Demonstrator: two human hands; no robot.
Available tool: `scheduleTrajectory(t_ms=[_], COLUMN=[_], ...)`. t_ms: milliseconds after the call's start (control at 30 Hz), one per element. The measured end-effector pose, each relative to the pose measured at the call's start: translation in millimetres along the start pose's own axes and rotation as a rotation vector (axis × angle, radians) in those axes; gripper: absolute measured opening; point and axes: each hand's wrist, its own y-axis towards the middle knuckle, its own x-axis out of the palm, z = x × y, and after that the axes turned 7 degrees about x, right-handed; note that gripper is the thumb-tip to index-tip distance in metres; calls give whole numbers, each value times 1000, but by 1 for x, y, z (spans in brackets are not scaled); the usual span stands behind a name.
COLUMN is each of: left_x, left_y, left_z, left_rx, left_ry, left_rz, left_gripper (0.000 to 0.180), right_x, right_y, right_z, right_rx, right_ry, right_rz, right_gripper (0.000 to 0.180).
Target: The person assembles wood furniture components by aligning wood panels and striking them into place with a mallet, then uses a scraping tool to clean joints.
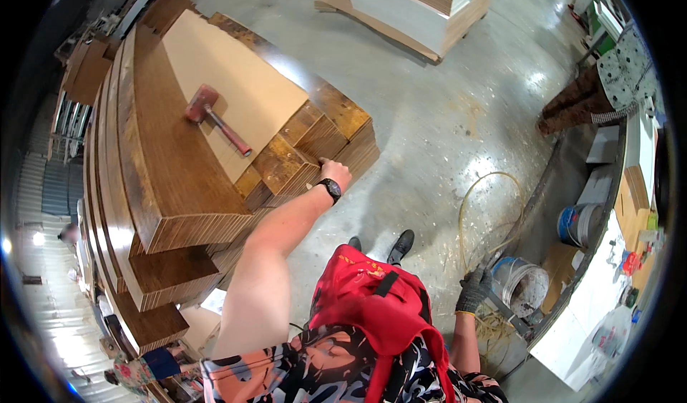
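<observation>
My left hand (335,175), bare with a black watch at the wrist, is at the near end of a stack of brown wooden panels (279,164). Its fingers are curled against a panel's edge. On top of the stack lie a tan sheet (240,81) and a mallet (205,101) with a dark red head and handle. Low on the right, my right hand (473,291) wears a dark grey glove. Its fingers close around something dark beside a paint-smeared bucket (521,288); what it is cannot be made out.
A thin yellow hose (466,210) loops over the grey floor near my right hand. A workbench (583,310) with bottles and a second bucket (577,224) stand to the right. Pale boards (401,17) are stacked ahead. Another person (147,371) is at the lower left.
</observation>
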Motion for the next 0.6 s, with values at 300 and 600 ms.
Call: scheduleTrajectory(t_ms=[300,600], left_x=[-114,-52], left_y=[-122,-191], left_z=[-52,-26], left_rx=[-141,-334], left_ry=[21,-574], left_rz=[111,1169], left_gripper=[18,19], right_x=[101,125], right_y=[13,-3], right_z=[-33,-44], right_rx=[-170,-245], right_ry=[-121,-91], right_rz=[-366,-475], right_gripper=[21,19])
